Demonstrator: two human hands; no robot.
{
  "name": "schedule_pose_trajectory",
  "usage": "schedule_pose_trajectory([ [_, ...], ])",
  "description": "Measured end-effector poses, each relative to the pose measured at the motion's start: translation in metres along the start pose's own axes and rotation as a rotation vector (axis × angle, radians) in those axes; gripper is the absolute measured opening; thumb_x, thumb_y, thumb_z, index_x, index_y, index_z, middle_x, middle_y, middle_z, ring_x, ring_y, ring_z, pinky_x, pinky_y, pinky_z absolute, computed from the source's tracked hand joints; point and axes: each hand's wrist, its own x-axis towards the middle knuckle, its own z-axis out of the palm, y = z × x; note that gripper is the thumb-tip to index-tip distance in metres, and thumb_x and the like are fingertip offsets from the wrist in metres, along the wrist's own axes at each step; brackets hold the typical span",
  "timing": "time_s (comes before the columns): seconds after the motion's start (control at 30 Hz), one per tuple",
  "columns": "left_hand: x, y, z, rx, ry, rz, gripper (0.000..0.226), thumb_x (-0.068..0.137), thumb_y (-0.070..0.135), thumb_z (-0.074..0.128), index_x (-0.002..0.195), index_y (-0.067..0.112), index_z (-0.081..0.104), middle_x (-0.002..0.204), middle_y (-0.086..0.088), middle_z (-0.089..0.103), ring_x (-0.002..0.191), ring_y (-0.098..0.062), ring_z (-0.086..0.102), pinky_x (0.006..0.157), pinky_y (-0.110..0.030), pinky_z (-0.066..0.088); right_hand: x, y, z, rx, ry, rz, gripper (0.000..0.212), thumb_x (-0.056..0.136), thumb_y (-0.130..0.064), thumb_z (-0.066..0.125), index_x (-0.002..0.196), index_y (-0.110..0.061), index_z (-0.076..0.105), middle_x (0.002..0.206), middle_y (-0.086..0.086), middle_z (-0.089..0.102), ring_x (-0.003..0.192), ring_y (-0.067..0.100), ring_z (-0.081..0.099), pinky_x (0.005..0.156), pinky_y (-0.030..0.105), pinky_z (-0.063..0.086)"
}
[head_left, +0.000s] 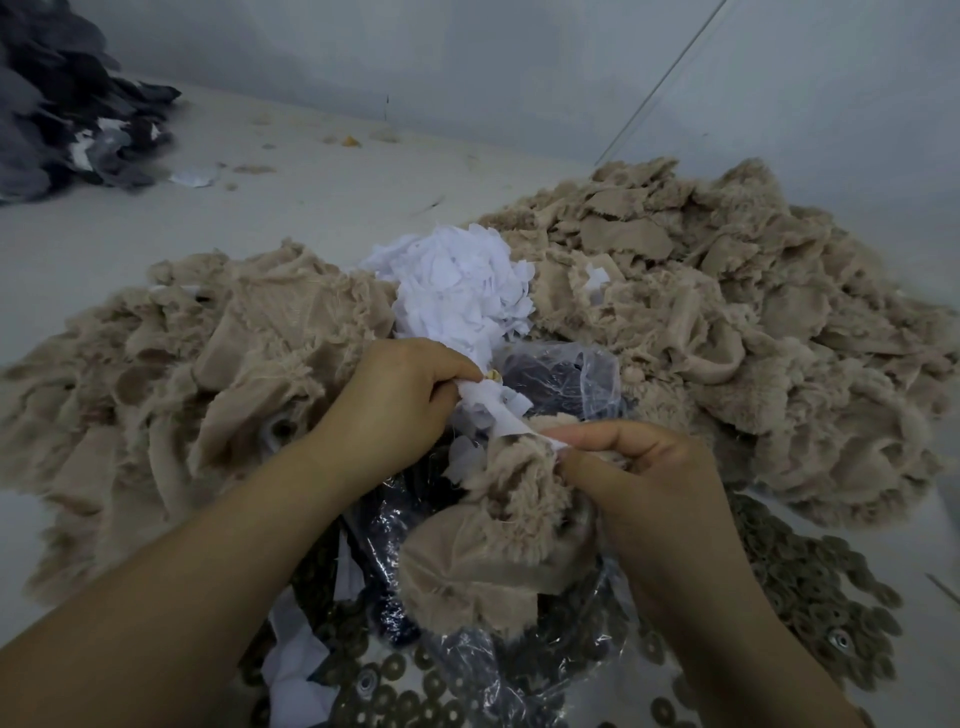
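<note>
My left hand (400, 400) pinches one end of a small white fabric piece (493, 410), with a tiny yellowish bit at its fingertips. My right hand (639, 478) pinches the other end of that white piece together with a fluffy beige fabric piece (498, 540) that hangs below it. Both hands are over a clear plastic bag (582, 379) that holds dark items.
Piles of beige fluffy fabric pieces lie at the left (182, 364) and right (727, 312), with a heap of white scraps (457, 291) between them. Several brown felt rings (810, 587) cover the near surface. Dark grey fabric (62, 109) is heaped at the far left.
</note>
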Motion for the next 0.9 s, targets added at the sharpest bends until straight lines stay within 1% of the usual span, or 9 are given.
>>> schedule_pose_trajectory([
  [0.1, 0.001, 0.001, -0.002, 0.063, -0.015, 0.045, 0.028, 0.077, -0.015, 0.06, 0.094, 0.0, 0.077, 0.091, -0.014, 0.075, 0.085, -0.03, 0.071, 0.084, -0.028, 0.051, 0.0, 0.0, 0.0, 0.019, -0.012, -0.003, 0.012, 0.079, -0.008, 0.077, 0.079, -0.019, 0.081, 0.086, 0.003, 0.078, 0.085, 0.021, 0.076, 0.075, 0.04, 0.062],
  [0.2, -0.003, 0.004, -0.005, 0.009, -0.14, 0.13, 0.049, 0.075, -0.014, 0.06, 0.118, 0.008, 0.07, 0.115, -0.007, 0.066, 0.104, -0.025, 0.065, 0.084, -0.043, 0.056, 0.0, 0.0, 0.001, 0.041, -0.031, 0.002, 0.01, 0.079, -0.008, 0.078, 0.078, -0.018, 0.08, 0.085, 0.005, 0.078, 0.084, 0.022, 0.076, 0.073, 0.04, 0.062],
  [0.33, -0.015, 0.019, -0.006, -0.145, -0.256, 0.239, 0.05, 0.081, 0.01, 0.057, 0.131, 0.017, 0.062, 0.128, 0.003, 0.06, 0.12, -0.012, 0.056, 0.091, -0.038, 0.052, 0.001, 0.002, 0.0, 0.072, -0.034, 0.036, 0.009, 0.079, -0.007, 0.076, 0.08, -0.015, 0.079, 0.081, 0.013, 0.077, 0.079, 0.03, 0.075, 0.07, 0.044, 0.062],
  [0.4, -0.018, 0.024, -0.006, -0.169, -0.226, 0.213, 0.044, 0.082, 0.016, 0.058, 0.126, 0.018, 0.065, 0.121, 0.004, 0.065, 0.112, -0.011, 0.06, 0.087, -0.038, 0.053, 0.001, 0.003, 0.0, 0.114, -0.043, 0.057, 0.009, 0.078, -0.006, 0.076, 0.081, -0.013, 0.079, 0.082, 0.015, 0.076, 0.08, 0.033, 0.075, 0.07, 0.045, 0.062],
  [0.47, -0.019, 0.027, -0.008, -0.174, -0.175, 0.209, 0.032, 0.084, 0.006, 0.064, 0.113, 0.015, 0.073, 0.104, 0.007, 0.071, 0.095, -0.011, 0.064, 0.079, -0.034, 0.054, 0.002, 0.003, -0.001, 0.139, -0.049, 0.069, 0.008, 0.078, -0.006, 0.077, 0.083, -0.013, 0.079, 0.084, 0.016, 0.076, 0.083, 0.035, 0.074, 0.073, 0.047, 0.062],
  [0.53, -0.018, 0.028, -0.01, -0.2, -0.086, 0.153, 0.024, 0.088, 0.002, 0.069, 0.102, 0.019, 0.077, 0.089, 0.018, 0.068, 0.081, 0.002, 0.063, 0.074, -0.018, 0.051, 0.002, 0.005, -0.001, 0.123, -0.041, 0.075, 0.01, 0.078, -0.007, 0.078, 0.086, -0.015, 0.079, 0.086, 0.016, 0.077, 0.084, 0.035, 0.074, 0.076, 0.052, 0.061],
  [0.67, -0.017, 0.032, -0.022, -0.424, 0.054, -0.093, 0.019, 0.094, 0.021, 0.063, 0.097, 0.038, 0.071, 0.083, 0.012, 0.074, 0.069, -0.004, 0.068, 0.06, -0.016, 0.054, 0.004, 0.007, -0.001, 0.072, -0.005, 0.087, 0.022, 0.083, -0.002, 0.073, 0.09, -0.022, 0.079, 0.087, 0.012, 0.077, 0.086, 0.033, 0.074, 0.08, 0.056, 0.059],
  [0.8, -0.025, 0.051, -0.023, -0.141, 0.063, 0.074, 0.026, 0.091, 0.021, 0.057, 0.111, 0.019, 0.074, 0.098, 0.015, 0.07, 0.088, 0.005, 0.061, 0.077, -0.005, 0.047, 0.003, 0.008, 0.002, 0.013, 0.0, 0.087, 0.018, 0.081, -0.004, 0.076, 0.085, -0.021, 0.078, 0.082, 0.009, 0.077, 0.081, 0.03, 0.075, 0.076, 0.054, 0.061],
  [0.9, -0.039, 0.065, -0.017, -0.046, 0.044, 0.082, 0.033, 0.089, 0.023, 0.053, 0.114, 0.018, 0.072, 0.086, 0.009, 0.073, 0.071, 0.004, 0.06, 0.066, -0.012, 0.05, 0.001, 0.007, 0.005, 0.017, -0.011, 0.084, 0.009, 0.079, -0.011, 0.08, 0.085, -0.018, 0.078, 0.081, 0.009, 0.077, 0.079, 0.029, 0.075, 0.074, 0.05, 0.062],
])
